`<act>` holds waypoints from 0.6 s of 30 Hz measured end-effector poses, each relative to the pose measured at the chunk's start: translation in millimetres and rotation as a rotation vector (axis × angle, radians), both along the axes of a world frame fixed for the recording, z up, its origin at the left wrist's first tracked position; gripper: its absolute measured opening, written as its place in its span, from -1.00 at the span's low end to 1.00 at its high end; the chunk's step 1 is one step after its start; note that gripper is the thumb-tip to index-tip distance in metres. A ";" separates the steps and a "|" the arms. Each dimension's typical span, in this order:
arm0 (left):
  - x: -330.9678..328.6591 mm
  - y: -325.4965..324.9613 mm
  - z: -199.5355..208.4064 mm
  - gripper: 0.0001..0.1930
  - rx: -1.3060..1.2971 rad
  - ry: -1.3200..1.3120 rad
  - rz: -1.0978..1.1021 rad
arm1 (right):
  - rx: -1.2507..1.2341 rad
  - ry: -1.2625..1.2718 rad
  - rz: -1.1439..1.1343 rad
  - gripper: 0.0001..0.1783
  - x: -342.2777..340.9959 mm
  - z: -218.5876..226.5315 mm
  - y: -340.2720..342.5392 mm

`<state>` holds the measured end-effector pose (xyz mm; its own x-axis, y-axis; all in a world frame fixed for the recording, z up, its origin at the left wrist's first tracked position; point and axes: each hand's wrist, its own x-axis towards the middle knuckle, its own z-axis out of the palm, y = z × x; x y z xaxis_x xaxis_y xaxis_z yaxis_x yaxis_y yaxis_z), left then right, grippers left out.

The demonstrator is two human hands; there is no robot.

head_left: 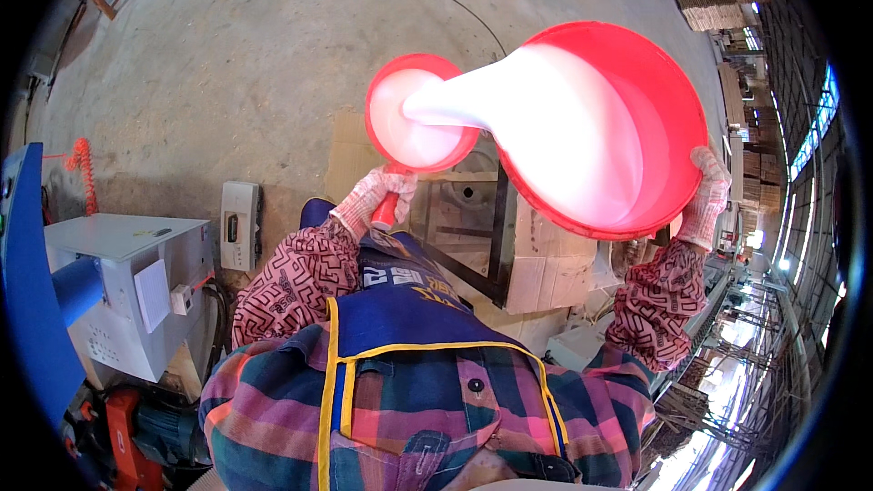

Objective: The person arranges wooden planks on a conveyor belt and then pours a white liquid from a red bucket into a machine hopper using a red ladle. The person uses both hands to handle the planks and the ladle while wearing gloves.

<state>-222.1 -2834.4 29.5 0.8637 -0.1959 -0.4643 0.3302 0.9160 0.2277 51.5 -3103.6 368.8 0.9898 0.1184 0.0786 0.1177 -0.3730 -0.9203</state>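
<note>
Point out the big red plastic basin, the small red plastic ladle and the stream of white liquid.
big red plastic basin [677, 100]: head view, inner right wall.
small red plastic ladle [389, 82]: head view, upper left rim.
stream of white liquid [455, 107]: head view, narrow pouring end.

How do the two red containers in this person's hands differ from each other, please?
The basin is much wider than the scoop. The basin is tipped so white liquid streams from its rim; the scoop sits below that rim, catching it. The right hand grips the basin by its rim, while the left hand holds the scoop by a handle. Both are red, round and hold the same white liquid.
</note>
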 end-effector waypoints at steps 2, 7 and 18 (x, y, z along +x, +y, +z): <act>0.0 -0.1 -1.8 -0.75 0.036 -0.014 -0.013 | 0.000 -0.004 -0.011 -0.43 -1.8 0.0 -2.0; -3.4 -0.7 -6.8 -0.75 0.011 0.000 -0.006 | -0.035 -0.040 0.021 -0.42 0.1 0.8 -1.0; -1.9 -1.5 -5.6 -0.76 0.062 0.010 -0.012 | -0.009 -0.006 0.018 -0.40 2.5 1.0 0.2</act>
<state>-224.0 -2835.9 23.9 0.8568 -0.1764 -0.4845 0.3434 0.8962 0.2810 54.1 -3103.4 369.9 0.9871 0.1372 0.0830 0.1297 -0.3788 -0.9163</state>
